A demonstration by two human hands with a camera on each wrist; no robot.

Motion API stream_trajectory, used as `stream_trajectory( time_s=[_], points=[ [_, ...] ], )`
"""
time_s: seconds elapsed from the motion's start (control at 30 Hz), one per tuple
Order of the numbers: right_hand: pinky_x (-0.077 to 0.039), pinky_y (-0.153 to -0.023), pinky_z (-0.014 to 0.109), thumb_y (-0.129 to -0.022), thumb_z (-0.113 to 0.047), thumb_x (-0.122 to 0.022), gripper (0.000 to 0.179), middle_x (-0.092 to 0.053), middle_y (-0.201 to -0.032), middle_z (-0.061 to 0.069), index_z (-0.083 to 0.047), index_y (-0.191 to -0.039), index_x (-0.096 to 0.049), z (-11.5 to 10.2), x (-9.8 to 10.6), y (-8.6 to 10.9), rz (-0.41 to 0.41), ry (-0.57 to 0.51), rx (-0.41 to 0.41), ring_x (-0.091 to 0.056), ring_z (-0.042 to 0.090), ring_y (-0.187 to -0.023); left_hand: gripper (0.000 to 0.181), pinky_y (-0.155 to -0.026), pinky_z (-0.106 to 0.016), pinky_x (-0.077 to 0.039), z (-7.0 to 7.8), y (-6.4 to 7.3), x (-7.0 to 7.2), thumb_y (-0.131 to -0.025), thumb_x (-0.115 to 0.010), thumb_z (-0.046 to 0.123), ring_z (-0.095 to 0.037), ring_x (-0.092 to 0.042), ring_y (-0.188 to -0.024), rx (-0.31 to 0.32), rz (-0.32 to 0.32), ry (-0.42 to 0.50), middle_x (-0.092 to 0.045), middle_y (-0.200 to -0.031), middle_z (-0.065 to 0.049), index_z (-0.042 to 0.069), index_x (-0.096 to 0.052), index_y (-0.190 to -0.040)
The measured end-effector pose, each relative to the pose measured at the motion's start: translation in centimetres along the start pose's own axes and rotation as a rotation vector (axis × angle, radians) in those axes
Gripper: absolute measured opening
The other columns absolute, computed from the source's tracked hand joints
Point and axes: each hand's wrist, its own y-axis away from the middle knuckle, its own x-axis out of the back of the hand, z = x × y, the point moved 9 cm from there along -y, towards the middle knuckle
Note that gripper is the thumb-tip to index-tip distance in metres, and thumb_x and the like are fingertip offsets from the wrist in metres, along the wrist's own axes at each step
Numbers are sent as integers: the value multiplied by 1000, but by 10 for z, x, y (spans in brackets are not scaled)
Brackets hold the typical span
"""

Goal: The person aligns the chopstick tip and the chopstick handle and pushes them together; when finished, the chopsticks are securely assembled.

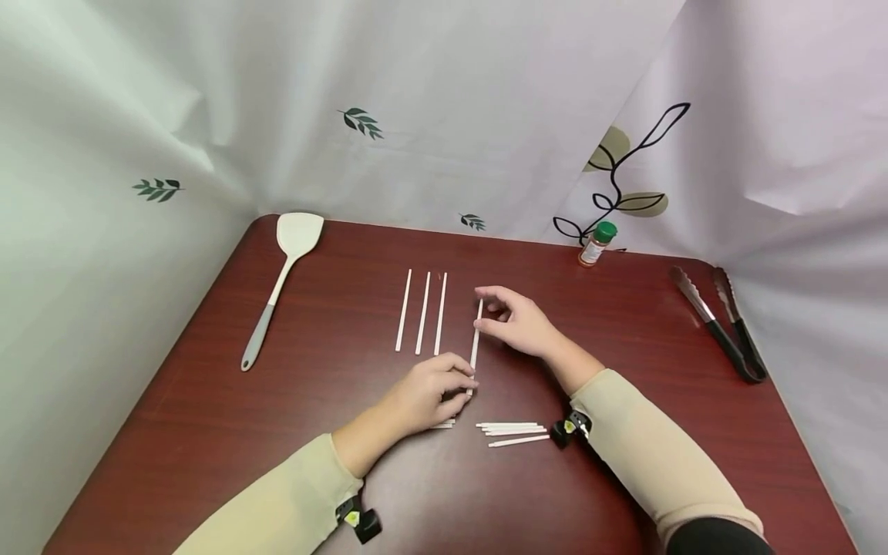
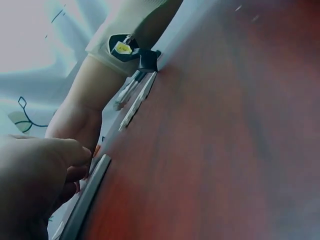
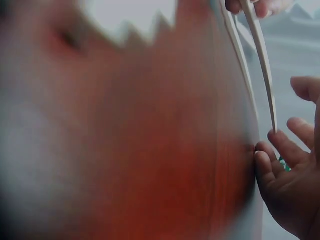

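Observation:
My left hand (image 1: 432, 391) pinches a thin white stick (image 1: 475, 347) at its near end, thumb and fingers on either side. The stick points away from me. At its far end is my right hand (image 1: 516, 320), fingers bent loosely beside it. The right wrist view shows the stick (image 3: 266, 75) meeting a right fingertip, the thumb standing apart from it. To the left, three similar white sticks (image 1: 422, 316) lie side by side, roughly parallel. Several more white sticks (image 1: 513, 428) lie crosswise nearer me, and other stick ends (image 1: 445, 425) show from under my left hand.
A white spatula (image 1: 276, 289) with a grey handle lies at the table's left. A small green-capped bottle (image 1: 597, 245) stands by the back edge. Black-handled tongs (image 1: 724, 327) lie spread on the right. Patterned cloth (image 1: 416, 169) hangs round the dark red table (image 1: 312, 385).

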Motion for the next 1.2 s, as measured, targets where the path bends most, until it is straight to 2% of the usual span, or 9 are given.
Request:
stream_trajectory(
  time_s=[0.07, 0.13, 0.27, 0.33, 0.4, 0.57, 0.73, 1.07, 1.2],
  points=[
    [-53, -93, 43, -94, -18, -79, 57, -67, -141, 14, -1, -146, -61, 3, 1, -7, -9, -2, -8, -63, 31, -117, 17, -92, -22, -55, -6, -2, -1, -87, -85, 3, -16, -72, -101, 25, -10, -30, -72, -110, -7, 4, -82, -104],
    [-50, -101, 46, -100, -21, -72, 52, -65, -144, 14, -1, -147, -60, 5, 1, -14, -23, -6, -15, -62, 32, -124, 16, -92, -25, -56, -12, -3, -1, -87, -85, 4, -17, -72, -101, 54, -14, -62, -72, -110, -6, 5, -82, -103],
    [-44, -105, 51, -117, -31, -38, 50, -64, -147, 15, 0, -153, -54, 5, 0, -27, -52, -49, -28, -56, 34, -132, 15, -92, -34, -57, -23, -6, -1, -86, -86, 8, -18, -72, -101, 102, -25, -135, -73, -109, -2, 10, -82, -100],
    [-42, -103, 54, -119, -33, -19, 58, -64, -146, 17, 0, -155, -50, 6, 0, -32, -59, -75, -34, -54, 36, -133, 15, -94, -37, -55, -27, -8, 0, -87, -87, 11, -18, -70, -101, 120, -29, -176, -74, -108, 1, 13, -82, -100],
    [-41, -99, 56, -118, -33, -13, 61, -64, -146, 18, 0, -156, -48, 6, -1, -36, -60, -100, -34, -53, 37, -132, 16, -95, -40, -52, -31, -9, 0, -86, -87, 14, -19, -68, -103, 141, -31, -227, -74, -108, 4, 16, -82, -101],
    [-39, -108, 55, -118, -31, -13, 61, -63, -146, 21, 1, -157, -47, 6, -5, -44, -60, -109, -28, -53, 38, -135, 15, -90, -42, -49, -40, -10, 2, -86, -88, 19, -18, -65, -106, 189, -33, -302, -76, -109, 8, 22, -83, -100],
    [-34, -119, 51, -118, -32, -17, 59, -62, -147, 20, 3, -157, -46, 3, -6, -50, -58, -28, -17, -49, 36, -143, 12, -88, -42, -48, -45, -11, 2, -90, -85, 21, -17, -65, -109, 203, -49, -344, -77, -111, 8, 22, -83, -102],
    [-22, -124, 51, -116, -45, -21, 64, -59, -154, 7, -7, -161, -44, 13, -7, -60, -63, 106, -84, -36, 34, -150, 14, -91, -43, -47, -52, -11, 1, -93, -83, 22, -18, -65, -115, 241, -55, -364, -78, -117, 6, 20, -84, -107],
    [-23, -125, 49, -115, -50, -24, 66, -59, -154, 4, -8, -162, -43, 16, -6, -60, -53, 121, -106, -34, 32, -153, 14, -92, -44, -47, -53, -13, 1, -94, -82, 21, -19, -65, -116, 248, -54, -361, -78, -118, 5, 19, -85, -108]
  ],
)
